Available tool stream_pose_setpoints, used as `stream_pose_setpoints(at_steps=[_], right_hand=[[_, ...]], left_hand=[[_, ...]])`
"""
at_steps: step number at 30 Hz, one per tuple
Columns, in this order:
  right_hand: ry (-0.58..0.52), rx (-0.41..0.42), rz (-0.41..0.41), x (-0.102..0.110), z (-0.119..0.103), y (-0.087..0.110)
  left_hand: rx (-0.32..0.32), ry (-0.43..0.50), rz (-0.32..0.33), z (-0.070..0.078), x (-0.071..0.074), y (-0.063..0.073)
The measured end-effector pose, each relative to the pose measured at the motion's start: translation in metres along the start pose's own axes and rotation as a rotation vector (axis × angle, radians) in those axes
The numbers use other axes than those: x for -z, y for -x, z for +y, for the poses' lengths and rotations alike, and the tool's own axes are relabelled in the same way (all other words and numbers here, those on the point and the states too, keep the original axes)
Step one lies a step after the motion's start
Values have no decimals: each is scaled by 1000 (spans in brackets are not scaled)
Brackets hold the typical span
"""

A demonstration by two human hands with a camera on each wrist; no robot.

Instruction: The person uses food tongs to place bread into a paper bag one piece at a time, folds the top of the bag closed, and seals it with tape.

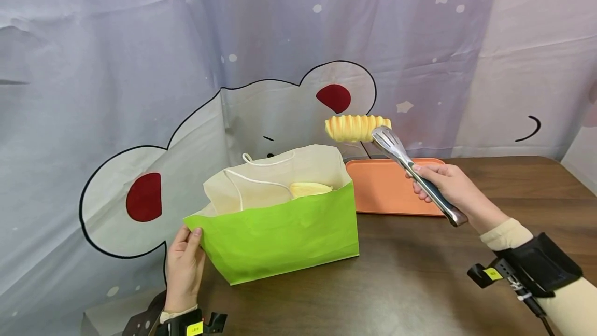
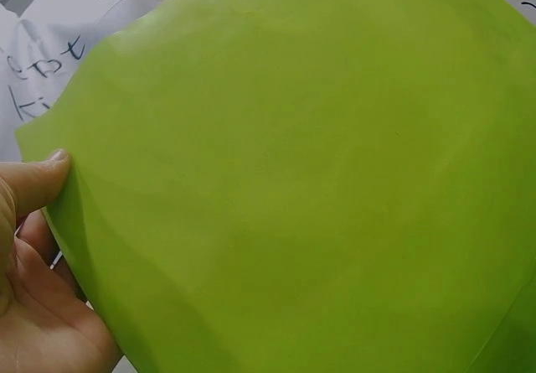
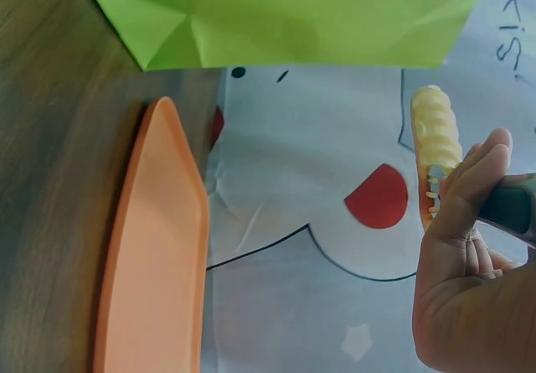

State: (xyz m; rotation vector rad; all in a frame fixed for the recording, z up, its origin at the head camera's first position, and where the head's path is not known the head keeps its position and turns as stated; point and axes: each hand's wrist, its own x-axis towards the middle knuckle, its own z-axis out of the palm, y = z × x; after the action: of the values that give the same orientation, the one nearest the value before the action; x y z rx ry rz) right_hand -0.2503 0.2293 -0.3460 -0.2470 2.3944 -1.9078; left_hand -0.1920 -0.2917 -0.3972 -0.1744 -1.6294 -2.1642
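A green paper bag [image 1: 284,235] with a cream inside and white string handles stands on the table, its mouth spread. My left hand [image 1: 185,268] pinches the bag's upper left corner between thumb and fingers; the left wrist view shows the thumb [image 2: 42,180] on the green side. In my right hand [image 1: 443,183] are metal tongs [image 1: 396,150], gripped around the dark handle. Their tips hold a ridged yellow bread roll [image 1: 356,128] in the air, above and right of the bag's mouth. Inside the bag, a pale yellow piece [image 1: 310,189] shows partly; the front wall hides the rest.
An orange tray [image 1: 380,185] lies on the brown wooden table [image 1: 396,268], right of the bag and below the tongs. Behind the table hangs a printed cloth [image 1: 270,25] with a cartoon bear. A wrist camera with a strap [image 1: 536,263] sits on the right forearm.
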Motion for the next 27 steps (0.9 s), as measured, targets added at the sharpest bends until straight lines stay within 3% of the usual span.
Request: stream_pose_setpoints(at_steps=[11,19,27], right_hand=[[-23,93,-12,-12,-17,12],[18,229,-39,-22,-24,23],[-47,301,-80,-29,-26,28]], left_hand=[[-31,22,-47,2,0,1],[-42,11,-53,2,0,2],[-48,19,-62,1,1,2]])
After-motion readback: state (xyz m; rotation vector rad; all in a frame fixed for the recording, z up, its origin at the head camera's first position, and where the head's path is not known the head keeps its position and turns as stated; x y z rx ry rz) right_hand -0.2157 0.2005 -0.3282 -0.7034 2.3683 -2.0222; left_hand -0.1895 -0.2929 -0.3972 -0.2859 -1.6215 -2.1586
